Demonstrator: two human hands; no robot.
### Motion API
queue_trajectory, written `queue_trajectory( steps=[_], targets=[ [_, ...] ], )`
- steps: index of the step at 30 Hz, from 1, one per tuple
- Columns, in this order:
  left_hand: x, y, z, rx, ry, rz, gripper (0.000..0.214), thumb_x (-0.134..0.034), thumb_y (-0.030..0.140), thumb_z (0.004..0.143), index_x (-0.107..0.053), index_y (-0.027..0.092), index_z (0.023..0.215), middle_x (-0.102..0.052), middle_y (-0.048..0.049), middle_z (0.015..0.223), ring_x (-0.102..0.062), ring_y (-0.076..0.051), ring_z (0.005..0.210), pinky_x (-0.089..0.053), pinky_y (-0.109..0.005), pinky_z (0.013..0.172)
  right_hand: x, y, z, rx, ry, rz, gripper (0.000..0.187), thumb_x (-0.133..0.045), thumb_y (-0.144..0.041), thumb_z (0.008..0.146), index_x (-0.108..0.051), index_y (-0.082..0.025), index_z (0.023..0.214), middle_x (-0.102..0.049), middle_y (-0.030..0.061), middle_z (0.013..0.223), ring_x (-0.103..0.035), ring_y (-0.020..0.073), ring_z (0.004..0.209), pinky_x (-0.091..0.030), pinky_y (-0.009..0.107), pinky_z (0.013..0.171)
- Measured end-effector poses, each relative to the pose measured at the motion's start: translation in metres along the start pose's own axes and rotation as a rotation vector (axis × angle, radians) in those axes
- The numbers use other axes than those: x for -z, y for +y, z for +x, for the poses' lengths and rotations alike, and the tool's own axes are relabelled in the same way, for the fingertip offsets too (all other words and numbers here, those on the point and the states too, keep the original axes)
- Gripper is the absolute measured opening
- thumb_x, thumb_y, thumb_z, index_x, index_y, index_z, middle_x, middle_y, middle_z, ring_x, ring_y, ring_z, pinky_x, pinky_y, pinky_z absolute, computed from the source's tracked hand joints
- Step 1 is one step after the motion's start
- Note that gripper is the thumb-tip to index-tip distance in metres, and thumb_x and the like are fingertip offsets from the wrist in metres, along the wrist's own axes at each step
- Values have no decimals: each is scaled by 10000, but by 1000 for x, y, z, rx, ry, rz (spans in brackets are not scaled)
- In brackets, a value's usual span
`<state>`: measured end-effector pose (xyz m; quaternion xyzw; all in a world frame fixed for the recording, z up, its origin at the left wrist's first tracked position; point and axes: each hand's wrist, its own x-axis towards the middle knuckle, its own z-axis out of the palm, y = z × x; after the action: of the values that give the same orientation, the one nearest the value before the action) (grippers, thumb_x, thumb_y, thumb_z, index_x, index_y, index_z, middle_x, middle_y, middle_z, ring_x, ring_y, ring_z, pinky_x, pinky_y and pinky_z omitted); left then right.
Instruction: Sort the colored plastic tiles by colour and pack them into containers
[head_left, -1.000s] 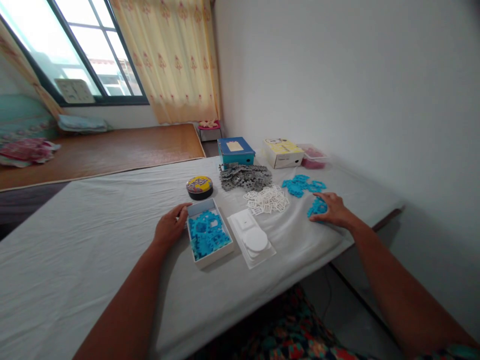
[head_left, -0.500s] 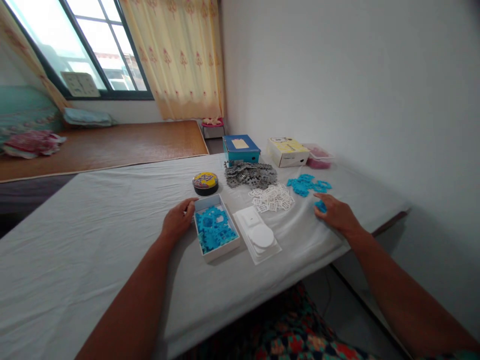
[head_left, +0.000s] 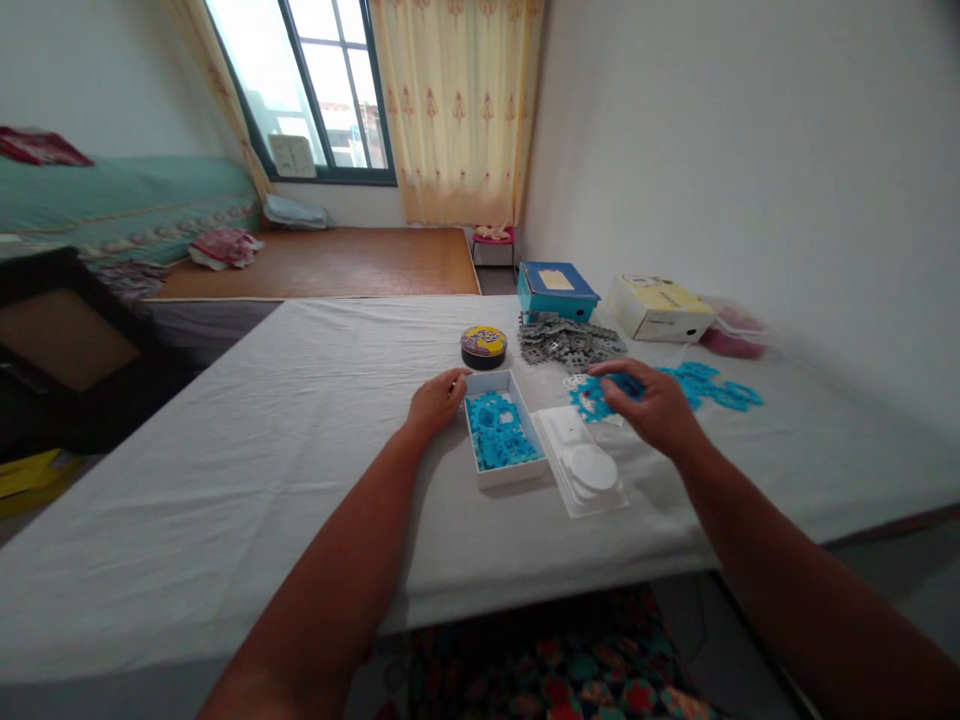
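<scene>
My left hand point(head_left: 437, 402) grips the left rim of a small white box point(head_left: 511, 480), fingers closed on its far left corner. Inside the box lies a heap of light blue plastic pieces point(head_left: 499, 432). Over the table to the right of the box, my right hand point(head_left: 658, 405) pinches a cluster of blue plastic pieces point(head_left: 591, 398). That cluster hides most of a pile of white lattice pieces point(head_left: 576, 382) behind it. Beyond my right hand, more loose blue pieces point(head_left: 731, 394) lie on the cloth.
Flat white plastic parts point(head_left: 589, 468) lie right of the box. Behind stand a round yellow-topped tin point(head_left: 484, 346), a grey heap of pieces point(head_left: 571, 343), a blue box point(head_left: 556, 290), a yellow-and-white box point(head_left: 661, 308) and a clear tub point(head_left: 735, 330). A white cloth point(head_left: 300, 430) covers the table.
My right hand has moved left from the blue pieces towards the box, carrying a cluster of them. My left hand stays on the box. The view has turned left.
</scene>
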<state>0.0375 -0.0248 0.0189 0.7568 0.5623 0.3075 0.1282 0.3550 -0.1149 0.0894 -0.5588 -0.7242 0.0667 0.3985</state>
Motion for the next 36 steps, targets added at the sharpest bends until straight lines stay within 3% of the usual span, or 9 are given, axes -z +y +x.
queue_trajectory(
  steps=[4, 6, 9, 13, 18, 20, 23, 27, 36],
  targets=[
    [2, 3, -2, -2, -11, -34, 398, -364, 372, 946, -659, 255, 1187, -716, -44, 1118, -652, -195, 961, -471, -289, 850, -53, -59, 29, 167, -219, 116, 361, -461, -346, 930, -595, -219, 1241, -656, 77, 1234, -645, 223, 1049, -505, 395, 916],
    [3, 4, -2, -1, -18, -40, 395, -362, 369, 950, -660, 255, 1183, -714, -48, 1124, -652, -197, 958, -471, -295, 850, -64, -63, 34, 201, -284, 99, 416, -419, -346, 952, -528, -204, 1327, -601, 104, 1320, -612, 225, 1130, -486, 413, 957],
    [4, 4, -3, 4, -21, -22, 397, -352, 368, 956, -659, 260, 1183, -710, -46, 1137, -648, -198, 980, -468, -296, 864, -59, -44, 27, 205, -244, 76, 401, -399, -330, 953, -543, -218, 1311, -575, 98, 1357, -556, 229, 1220, -449, 447, 1012],
    [1, 1, -1, -13, -16, -18, 405, -345, 380, 958, -652, 260, 1192, -708, -42, 1145, -645, -197, 1004, -468, -287, 869, -23, 25, 13, 24, -127, 26, 383, -443, -380, 925, -606, -226, 1234, -631, 93, 1281, -587, 252, 1170, -497, 442, 946],
    [1, -2, 2, -7, -7, -15, 431, -333, 400, 949, -660, 246, 1181, -710, -54, 1139, -654, -216, 997, -474, -304, 868, 52, 153, 10, -326, 240, -234, 494, -408, -490, 902, -625, -175, 1214, -646, 144, 1237, -597, 300, 1137, -468, 466, 973],
    [1, -3, 3, -5, -7, -10, 444, -330, 417, 942, -658, 246, 1188, -706, -55, 1152, -652, -224, 1015, -474, -310, 875, 78, 196, 13, -468, 276, -383, 561, -403, -524, 886, -614, -136, 1231, -635, 183, 1243, -582, 337, 1154, -433, 506, 998],
    [1, -5, 6, -3, -12, -2, 465, -324, 445, 934, -658, 248, 1191, -712, -52, 1135, -658, -230, 1008, -480, -315, 868, 93, 235, 22, -454, 23, -500, 718, -552, -612, 778, -559, -129, 1310, -555, 204, 1352, -497, 371, 1257, -348, 526, 1065],
    [3, -5, 6, 6, -21, 5, 487, -313, 471, 930, -657, 253, 1196, -722, -47, 1110, -668, -226, 976, -493, -312, 843, 83, 248, 45, -250, -385, -509, 1048, -782, -620, 521, -465, -177, 1416, -415, 201, 1480, -354, 399, 1365, -279, 545, 1093],
    [5, -5, 8, -2, -44, -29, 498, -303, 484, 930, -663, 235, 1166, -716, -44, 1131, -661, -218, 1017, -484, -309, 889, 84, 240, 76, -199, -711, -355, 900, -818, -533, 495, -600, -205, 1305, -588, 132, 1321, -566, 341, 1169, -437, 429, 985]
  ],
)
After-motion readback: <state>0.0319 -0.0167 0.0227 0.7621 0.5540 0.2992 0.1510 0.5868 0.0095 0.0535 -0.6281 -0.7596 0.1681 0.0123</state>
